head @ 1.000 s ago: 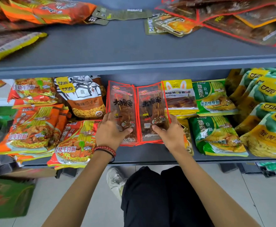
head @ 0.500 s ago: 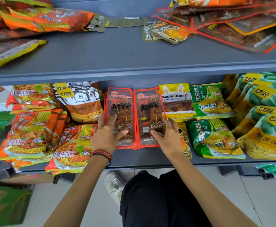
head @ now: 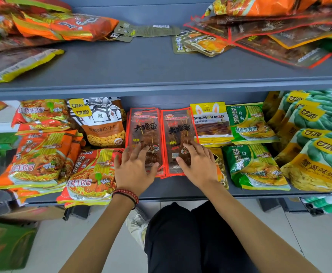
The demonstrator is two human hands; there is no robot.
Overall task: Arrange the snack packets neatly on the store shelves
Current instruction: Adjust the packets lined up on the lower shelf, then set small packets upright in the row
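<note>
Two stacks of red-edged clear skewer snack packets lie side by side on the lower grey shelf [head: 181, 191]. My left hand [head: 134, 168], with a red bead bracelet on the wrist, rests with spread fingers on the lower end of the left stack [head: 144, 129]. My right hand [head: 197, 164] lies with straight fingers on the lower end of the right stack [head: 178, 131]. Neither hand grips a packet.
Orange noodle packs [head: 41, 158] and a seed bag [head: 102, 123] lie to the left. A yellow rabbit-eared packet [head: 210, 123], green noodle packs [head: 254, 166] and green-yellow bags [head: 319, 146] lie to the right. The upper shelf [head: 151, 66] holds loose packets at both ends.
Both hands have slid slightly up over the packets and their fingers have spread flatter. The camera has tilted down a little, showing more of the upper shelf.
</note>
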